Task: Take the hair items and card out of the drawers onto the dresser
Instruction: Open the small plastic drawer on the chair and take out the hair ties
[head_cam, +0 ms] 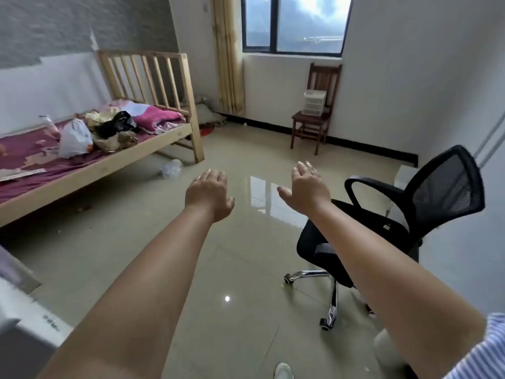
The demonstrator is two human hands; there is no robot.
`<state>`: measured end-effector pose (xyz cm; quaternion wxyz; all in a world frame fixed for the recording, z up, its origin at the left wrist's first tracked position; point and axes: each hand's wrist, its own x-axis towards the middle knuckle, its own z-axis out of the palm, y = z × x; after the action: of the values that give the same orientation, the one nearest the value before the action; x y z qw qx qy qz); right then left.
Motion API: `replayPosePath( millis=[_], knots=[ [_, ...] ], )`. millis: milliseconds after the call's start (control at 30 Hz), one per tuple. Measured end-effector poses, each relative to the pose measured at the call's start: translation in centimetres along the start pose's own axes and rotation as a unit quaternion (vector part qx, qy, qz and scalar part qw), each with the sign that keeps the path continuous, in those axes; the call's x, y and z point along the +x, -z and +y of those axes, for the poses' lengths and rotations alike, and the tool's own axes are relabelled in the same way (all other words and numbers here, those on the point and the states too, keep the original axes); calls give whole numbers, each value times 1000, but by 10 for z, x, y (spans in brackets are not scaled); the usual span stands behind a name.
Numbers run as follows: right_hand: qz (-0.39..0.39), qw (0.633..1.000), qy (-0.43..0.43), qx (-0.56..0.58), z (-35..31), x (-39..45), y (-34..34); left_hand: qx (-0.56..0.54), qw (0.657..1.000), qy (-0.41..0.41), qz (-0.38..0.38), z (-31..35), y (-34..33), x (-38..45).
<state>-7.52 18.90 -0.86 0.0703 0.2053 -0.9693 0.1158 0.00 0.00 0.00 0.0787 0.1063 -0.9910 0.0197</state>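
Nearest the camera, two bare forearms reach forward over the glossy tiled floor (153,242), a blue-striped sleeve (483,351) showing at the right edge and a white shoe tip (284,371) at the bottom. The left hand (209,194) is held palm down with its fingers (216,175) extended and loosely together, holding nothing. The right hand (307,186) is likewise palm down, its fingers (307,168) stretched forward, thumb out to the side, empty.

The task's small drawer unit (314,103) is a pale, translucent plastic stack of drawers standing on the seat of a dark wooden chair (314,116) against the far wall under the window (295,23), well apart from both hands. Its drawers look closed; what lies inside cannot be told at this range. No hair items or card can be made out.

On the left, a wooden bed (103,170) with a purple sheet carries a white plastic bag (75,138), a black bag (117,124) and a pink blanket (157,117). A crumpled clear plastic item (171,168) lies on the floor near the bed's foot.

A black mesh office chair (410,203) stands just beside the right forearm. Between it and the bed the floor runs open toward the wooden chair. A pale furniture edge (24,310) intrudes at lower left.
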Motion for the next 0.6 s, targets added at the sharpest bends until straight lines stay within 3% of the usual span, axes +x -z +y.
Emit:
replayPosePath(
  millis=[233,600],
  knots=[
    [-88,994,-70,3,78,151,-59,-14,996,-12,-92,24,-60,170],
    [-67,997,-23,-1,107,443,-92,19,995,-29,-91,5,-97,459]
  ],
)
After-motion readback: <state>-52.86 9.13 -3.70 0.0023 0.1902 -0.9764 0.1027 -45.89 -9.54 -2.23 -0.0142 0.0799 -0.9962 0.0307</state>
